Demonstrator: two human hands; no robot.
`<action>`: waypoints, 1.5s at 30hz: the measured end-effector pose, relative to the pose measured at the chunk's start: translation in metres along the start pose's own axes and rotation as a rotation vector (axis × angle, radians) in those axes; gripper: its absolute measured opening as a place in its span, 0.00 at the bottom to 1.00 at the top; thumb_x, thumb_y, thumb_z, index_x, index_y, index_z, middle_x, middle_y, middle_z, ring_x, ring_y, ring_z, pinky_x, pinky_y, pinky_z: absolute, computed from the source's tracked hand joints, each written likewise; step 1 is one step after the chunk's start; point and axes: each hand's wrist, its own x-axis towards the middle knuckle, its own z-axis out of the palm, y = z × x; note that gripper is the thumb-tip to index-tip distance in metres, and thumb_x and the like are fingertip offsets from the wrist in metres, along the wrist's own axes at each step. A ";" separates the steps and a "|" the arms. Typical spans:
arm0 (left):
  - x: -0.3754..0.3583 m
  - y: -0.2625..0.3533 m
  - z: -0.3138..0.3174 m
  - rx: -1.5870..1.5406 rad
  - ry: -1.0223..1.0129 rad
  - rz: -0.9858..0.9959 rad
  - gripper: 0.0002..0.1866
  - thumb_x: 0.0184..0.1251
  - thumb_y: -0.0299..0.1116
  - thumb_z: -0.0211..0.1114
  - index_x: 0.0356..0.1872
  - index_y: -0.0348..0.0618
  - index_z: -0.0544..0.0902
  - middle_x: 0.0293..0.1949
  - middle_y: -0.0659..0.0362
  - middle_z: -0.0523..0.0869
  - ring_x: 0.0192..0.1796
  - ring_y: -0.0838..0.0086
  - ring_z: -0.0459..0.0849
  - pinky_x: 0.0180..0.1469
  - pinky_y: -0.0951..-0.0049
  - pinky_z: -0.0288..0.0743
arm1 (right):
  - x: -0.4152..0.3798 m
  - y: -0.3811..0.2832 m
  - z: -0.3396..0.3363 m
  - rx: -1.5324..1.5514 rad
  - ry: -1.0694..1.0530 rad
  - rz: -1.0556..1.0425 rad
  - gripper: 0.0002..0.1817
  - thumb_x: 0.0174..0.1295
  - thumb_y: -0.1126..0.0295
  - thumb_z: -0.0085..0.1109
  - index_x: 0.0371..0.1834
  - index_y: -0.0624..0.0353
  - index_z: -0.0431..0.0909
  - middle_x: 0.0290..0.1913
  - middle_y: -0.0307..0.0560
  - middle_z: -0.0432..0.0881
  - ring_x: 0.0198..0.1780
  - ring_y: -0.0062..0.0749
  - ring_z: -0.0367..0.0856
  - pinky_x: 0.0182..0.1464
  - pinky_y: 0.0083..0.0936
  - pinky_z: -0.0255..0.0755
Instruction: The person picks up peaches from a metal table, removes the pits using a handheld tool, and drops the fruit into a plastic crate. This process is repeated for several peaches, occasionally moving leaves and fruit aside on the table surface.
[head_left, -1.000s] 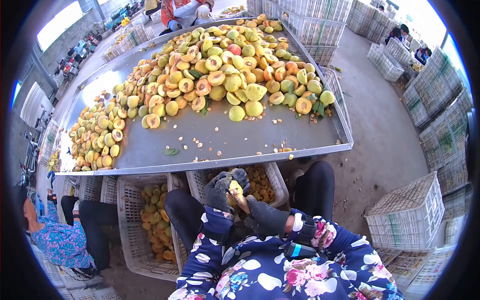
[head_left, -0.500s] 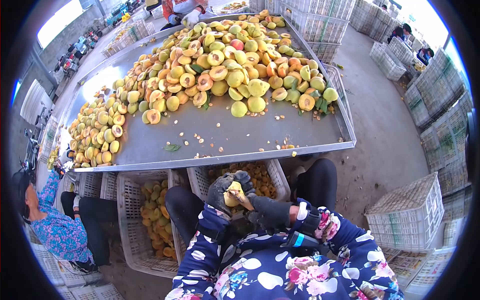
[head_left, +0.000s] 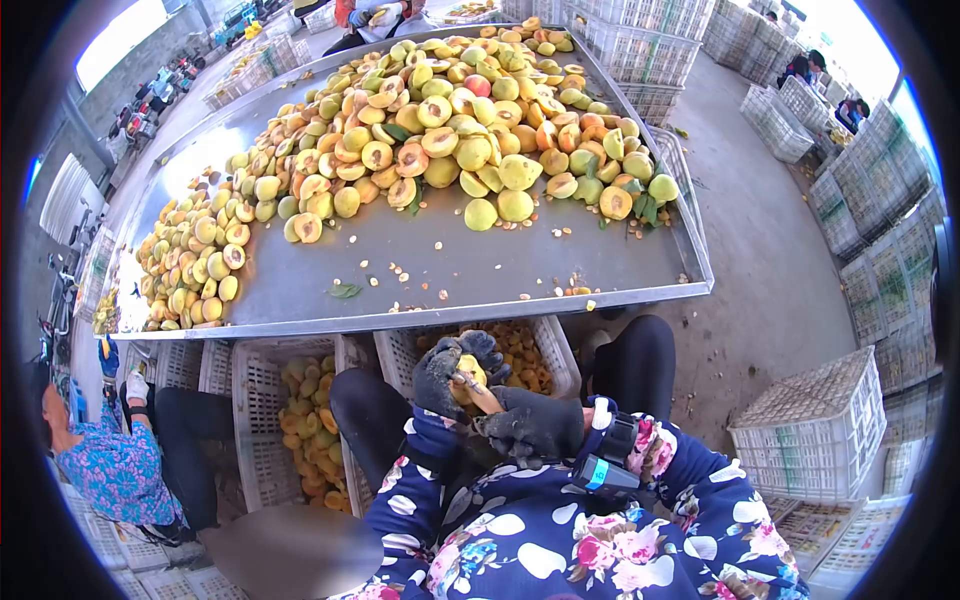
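Your left hand [head_left: 442,376], in a dark glove, has its fingers curled around a yellow fruit [head_left: 469,369], held above the near white crate [head_left: 564,362] of fruit pieces. Your right hand [head_left: 538,424], also gloved, lies just beside it at four o'clock, its fingers closed on a slim tool [head_left: 482,397] whose far end meets the fruit; the tip is too small to make out.

At twelve o'clock from your hands stands the metal bench [head_left: 470,270], with a big heap of halved and whole fruit [head_left: 430,140] that trails off towards ten o'clock. Small pits and a green leaf [head_left: 343,291] lie near its front edge. At nine o'clock you have a second crate [head_left: 262,440] holding more fruit and, beyond it, a seated co-worker [head_left: 115,470]. A lidded crate [head_left: 810,430] sits at three o'clock, well apart from your hands.
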 end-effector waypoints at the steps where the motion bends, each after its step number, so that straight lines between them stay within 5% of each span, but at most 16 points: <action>1: -0.002 -0.001 0.008 -0.047 -0.001 0.053 0.21 0.65 0.46 0.44 0.47 0.39 0.72 0.47 0.51 0.76 0.45 0.58 0.76 0.51 0.50 0.68 | 0.002 0.001 -0.001 0.085 -0.038 -0.001 0.09 0.58 0.69 0.49 0.40 0.57 0.65 0.19 0.39 0.71 0.11 0.16 0.66 0.09 0.13 0.60; 5: -0.002 -0.004 0.012 -0.040 0.005 0.173 0.21 0.64 0.45 0.44 0.46 0.38 0.72 0.46 0.50 0.77 0.44 0.56 0.77 0.50 0.47 0.68 | 0.008 0.010 0.000 0.188 -0.105 -0.044 0.08 0.60 0.68 0.49 0.40 0.57 0.65 0.19 0.38 0.71 0.10 0.15 0.65 0.08 0.11 0.60; 8: 0.002 -0.010 -0.008 -0.160 -0.185 0.167 0.24 0.62 0.43 0.49 0.53 0.33 0.66 0.51 0.48 0.73 0.50 0.54 0.73 0.56 0.49 0.62 | 0.010 0.014 0.000 0.214 -0.114 -0.047 0.08 0.60 0.67 0.49 0.40 0.56 0.65 0.20 0.38 0.72 0.10 0.15 0.64 0.08 0.11 0.60; 15: -0.008 0.008 0.011 -0.046 -0.104 -0.067 0.25 0.62 0.42 0.48 0.55 0.36 0.65 0.53 0.48 0.71 0.52 0.55 0.72 0.54 0.51 0.65 | 0.004 0.013 0.007 0.035 -0.016 -0.103 0.09 0.59 0.66 0.50 0.38 0.57 0.65 0.20 0.37 0.71 0.11 0.14 0.64 0.08 0.12 0.59; 21: -0.008 -0.006 0.014 -0.066 -0.035 0.155 0.26 0.63 0.48 0.45 0.55 0.39 0.66 0.51 0.50 0.73 0.50 0.56 0.73 0.54 0.50 0.64 | 0.014 0.024 0.017 0.230 -0.038 -0.126 0.08 0.58 0.68 0.51 0.33 0.58 0.65 0.17 0.36 0.69 0.09 0.14 0.62 0.07 0.12 0.57; 28: 0.006 -0.017 -0.010 -0.129 -0.296 0.309 0.26 0.63 0.48 0.45 0.57 0.41 0.65 0.56 0.53 0.70 0.54 0.57 0.70 0.57 0.47 0.59 | 0.018 0.034 0.016 0.362 -0.075 -0.166 0.07 0.58 0.69 0.51 0.33 0.59 0.65 0.16 0.36 0.68 0.08 0.14 0.60 0.07 0.13 0.57; 34: -0.006 0.008 0.019 0.022 -0.185 0.045 0.27 0.62 0.48 0.46 0.57 0.40 0.64 0.56 0.52 0.69 0.54 0.56 0.70 0.58 0.48 0.58 | 0.013 0.029 0.014 0.275 -0.064 -0.197 0.08 0.59 0.68 0.50 0.35 0.60 0.65 0.16 0.36 0.68 0.09 0.14 0.60 0.07 0.12 0.57; 40: 0.001 -0.009 0.009 0.011 -0.244 0.392 0.25 0.62 0.44 0.48 0.57 0.41 0.65 0.55 0.53 0.70 0.54 0.57 0.71 0.57 0.47 0.60 | 0.013 0.026 0.029 0.444 -0.081 -0.173 0.07 0.60 0.68 0.47 0.35 0.59 0.65 0.15 0.36 0.66 0.09 0.16 0.61 0.07 0.13 0.58; 43: 0.010 -0.023 -0.018 -0.184 -0.159 0.358 0.24 0.63 0.44 0.45 0.57 0.43 0.64 0.55 0.53 0.70 0.55 0.57 0.69 0.58 0.46 0.58 | 0.014 0.029 0.026 0.379 -0.119 -0.249 0.06 0.60 0.68 0.46 0.34 0.58 0.65 0.15 0.36 0.66 0.09 0.16 0.61 0.07 0.13 0.57; 44: 0.018 -0.040 -0.045 0.087 -0.075 0.450 0.24 0.64 0.45 0.41 0.57 0.44 0.64 0.55 0.54 0.70 0.56 0.56 0.67 0.59 0.45 0.56 | 0.014 0.028 0.026 0.376 -0.102 -0.254 0.06 0.60 0.68 0.46 0.34 0.58 0.65 0.15 0.36 0.66 0.09 0.16 0.62 0.07 0.13 0.57; 45: 0.019 -0.043 -0.050 -0.040 -0.161 0.420 0.24 0.65 0.46 0.39 0.58 0.43 0.64 0.55 0.53 0.69 0.56 0.56 0.67 0.60 0.46 0.55 | 0.013 0.026 0.027 0.373 -0.085 -0.257 0.06 0.60 0.69 0.46 0.34 0.58 0.65 0.15 0.36 0.66 0.09 0.16 0.62 0.08 0.13 0.58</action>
